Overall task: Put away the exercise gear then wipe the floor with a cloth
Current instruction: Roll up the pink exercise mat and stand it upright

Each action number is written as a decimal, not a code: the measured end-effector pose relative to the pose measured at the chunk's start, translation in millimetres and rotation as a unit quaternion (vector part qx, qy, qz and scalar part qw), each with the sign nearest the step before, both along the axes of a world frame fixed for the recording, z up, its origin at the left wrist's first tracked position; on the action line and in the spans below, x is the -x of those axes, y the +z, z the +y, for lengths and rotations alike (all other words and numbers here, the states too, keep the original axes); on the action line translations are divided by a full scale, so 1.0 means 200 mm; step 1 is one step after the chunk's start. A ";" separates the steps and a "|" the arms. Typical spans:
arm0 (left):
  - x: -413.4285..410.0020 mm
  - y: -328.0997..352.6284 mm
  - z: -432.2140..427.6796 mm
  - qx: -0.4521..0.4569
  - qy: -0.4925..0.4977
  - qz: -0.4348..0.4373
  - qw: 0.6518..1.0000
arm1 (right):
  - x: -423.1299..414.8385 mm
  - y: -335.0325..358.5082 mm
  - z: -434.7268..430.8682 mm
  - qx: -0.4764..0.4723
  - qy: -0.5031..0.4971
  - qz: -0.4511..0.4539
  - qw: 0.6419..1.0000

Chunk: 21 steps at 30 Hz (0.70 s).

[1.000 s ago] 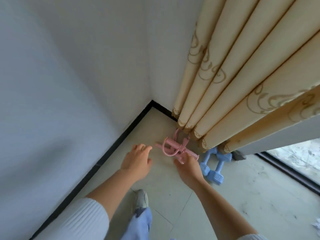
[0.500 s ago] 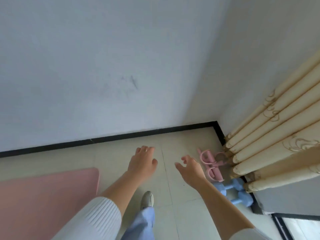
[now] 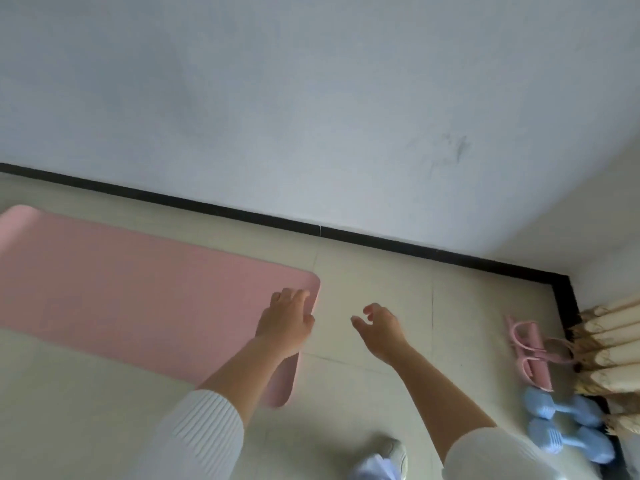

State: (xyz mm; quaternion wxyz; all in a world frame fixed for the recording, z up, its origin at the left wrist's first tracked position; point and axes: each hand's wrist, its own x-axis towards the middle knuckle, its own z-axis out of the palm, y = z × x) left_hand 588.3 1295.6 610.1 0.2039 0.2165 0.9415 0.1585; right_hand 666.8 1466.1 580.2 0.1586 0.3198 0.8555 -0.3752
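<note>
A pink exercise mat (image 3: 131, 289) lies flat on the tiled floor at the left. My left hand (image 3: 285, 318) hovers over the mat's right end with fingers spread, holding nothing. My right hand (image 3: 379, 327) is open above bare tile, just right of the mat. At the far right, a pink pedal puller (image 3: 528, 355) lies on the floor by the curtain hem. Two light blue dumbbells (image 3: 568, 429) lie just below it, side by side in the corner.
A white wall with a black skirting board (image 3: 346, 233) runs behind the mat. Cream curtain folds (image 3: 613, 344) hang at the right edge. My shoe (image 3: 394, 452) and trouser leg show at the bottom.
My right hand let go of the pink puller, which now lies by the curtain. My view swung left, bringing the mat in, and both hands moved toward the mat's end.
</note>
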 end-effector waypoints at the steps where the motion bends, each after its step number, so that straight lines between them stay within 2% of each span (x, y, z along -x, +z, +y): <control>1: 0.02 -0.01 -0.16 0.000 -0.003 0.002 1.000 | 0.03 0.00 -0.15 -0.005 0.003 -0.002 1.000; 5: 0.12 -0.06 -0.82 0.023 -0.043 0.028 0.998 | 0.14 -0.05 -0.76 -0.026 -0.002 -0.016 1.000; 9: 0.25 -0.12 -1.27 0.067 -0.068 0.033 0.995 | 0.22 -0.09 -1.21 -0.081 0.039 -0.039 0.995; 14: 0.44 -0.28 -1.42 0.047 -0.093 0.031 0.994 | 0.26 -0.22 -1.50 -0.121 0.067 -0.066 0.988; 21: 0.80 -0.57 -1.55 0.029 -0.165 -0.004 0.986 | 0.54 -0.60 -1.65 -0.093 -0.012 -0.143 0.985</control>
